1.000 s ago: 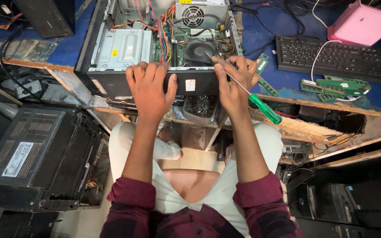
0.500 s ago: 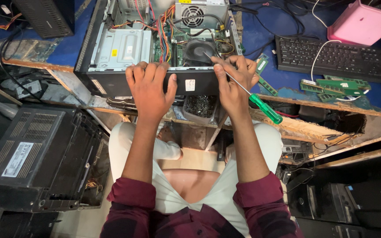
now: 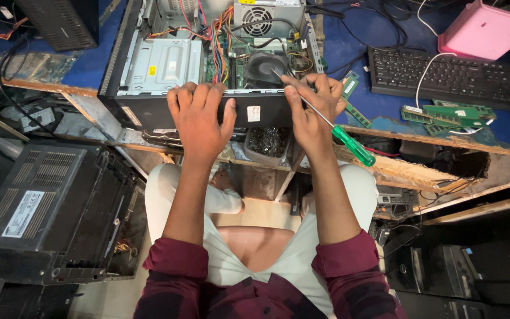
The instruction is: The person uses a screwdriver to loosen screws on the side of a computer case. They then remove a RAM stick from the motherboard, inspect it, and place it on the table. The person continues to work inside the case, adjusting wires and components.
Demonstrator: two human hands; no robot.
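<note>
An opened desktop computer case (image 3: 149, 109) lies on the blue workbench with its drive cage, fan and coloured wires showing. My left hand (image 3: 200, 121) grips the case's near edge, fingers curled over the rim. My right hand (image 3: 313, 112) rests on the same edge and holds a green-handled screwdriver (image 3: 352, 145); its metal shaft runs up between my fingers, tip pointing at the black fan (image 3: 265, 64) inside the case.
A black keyboard (image 3: 444, 74), a pink box (image 3: 485, 29) and green memory sticks (image 3: 450, 113) lie on the bench to the right. A small tray of screws (image 3: 268, 143) sits under the case edge. Black computer cases stand on the floor left (image 3: 42, 212) and right.
</note>
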